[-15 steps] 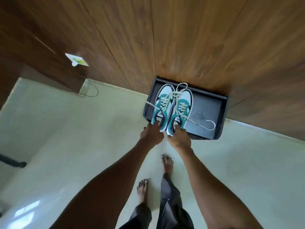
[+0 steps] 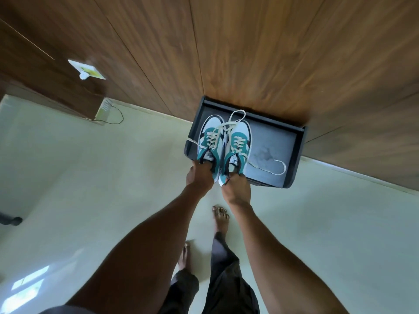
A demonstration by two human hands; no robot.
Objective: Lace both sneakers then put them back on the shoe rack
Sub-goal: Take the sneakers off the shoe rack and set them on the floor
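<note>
Two bare feet stand on the pale floor (image 2: 79,177) nearest the camera, the right foot (image 2: 221,219) ahead of the left foot (image 2: 184,257), with dark trouser legs (image 2: 226,279) above them. Both arms reach forward. The left hand (image 2: 200,176) grips the heel of the left sneaker (image 2: 209,143), fingers curled into its collar; the right hand (image 2: 237,188) grips the heel of the right sneaker (image 2: 237,148) the same way. The teal-and-white sneakers lie side by side, touching, toes toward the wall, over the left half of the dark shoe rack tray (image 2: 299,155), heels at its near edge. Their cream laces (image 2: 233,125) are threaded but loose, one end trailing over the tray's left edge, another curling across its grey mat (image 2: 272,143) at the right. Behind the tray rises a wood-panelled wall (image 2: 249,53), with a white wall socket (image 2: 87,70) far left and a thin cable (image 2: 118,118) below it.
</note>
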